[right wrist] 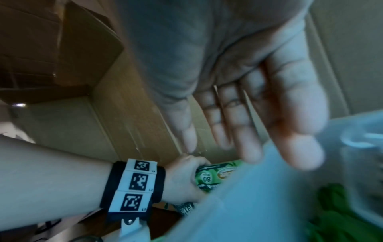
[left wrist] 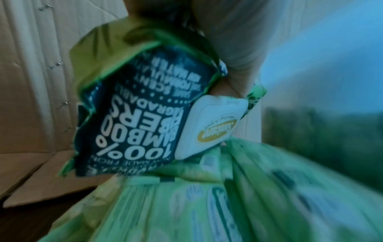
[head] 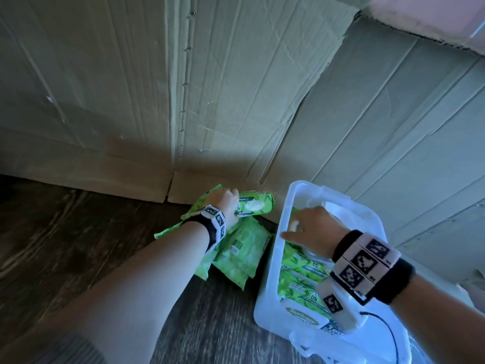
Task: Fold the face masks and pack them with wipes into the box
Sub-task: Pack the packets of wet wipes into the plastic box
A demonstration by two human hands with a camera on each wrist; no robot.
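We should lift the wipes (head: 253,204) our left hand (head: 225,203) grips straight into the box (head: 284,219) under our flat, empty right hand (head: 312,227).

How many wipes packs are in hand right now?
1. The left hand grips a green wipes pack over the loose pile; the right hand, above the clear box, holds none.
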